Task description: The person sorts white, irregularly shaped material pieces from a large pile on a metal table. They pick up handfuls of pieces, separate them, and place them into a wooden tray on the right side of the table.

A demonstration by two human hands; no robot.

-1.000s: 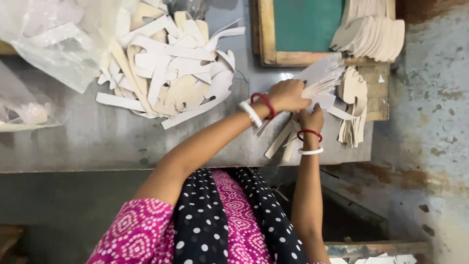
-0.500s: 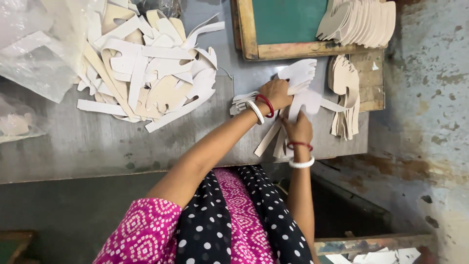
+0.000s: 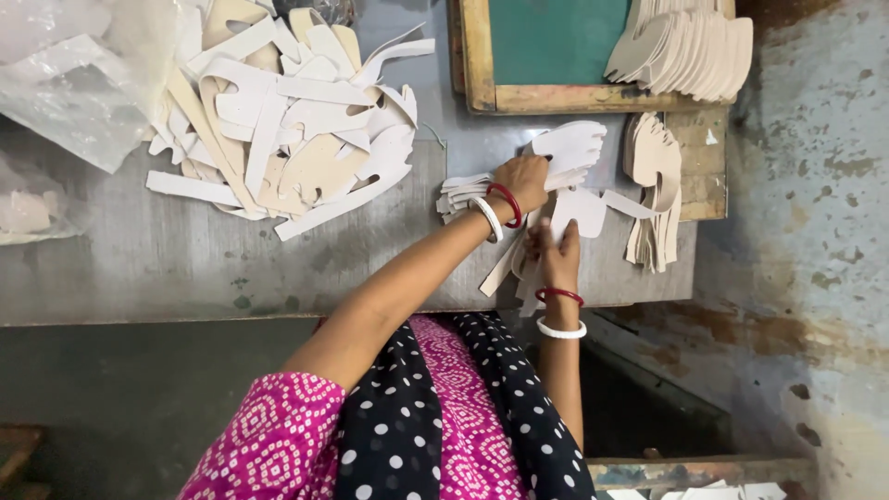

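Note:
My left hand [image 3: 524, 178] reaches across the grey metal table [image 3: 185, 268] and grips a thin stack of white cut-out pieces [image 3: 460, 193]; a foot-shaped white piece [image 3: 572, 145] sticks out beyond its fingers. Just below it, my right hand [image 3: 558, 252] is closed on another white cut-out [image 3: 582, 211], with long strips [image 3: 500, 270] hanging from under it toward the table's front edge. Both wrists carry red and white bangles.
A big loose heap of white and tan cut-outs [image 3: 296, 139] lies at the table's middle. A wooden-framed green screen [image 3: 546, 51] holds a fanned stack of pieces [image 3: 690, 51]. More pieces lean at the right [image 3: 653, 185]. Clear plastic bags [image 3: 83, 83] are left. A worn wall [image 3: 806, 231] stands right.
My left hand stays gripping the stack. My right hand has moved up from the hanging strips onto the white cut-out just below my left hand.

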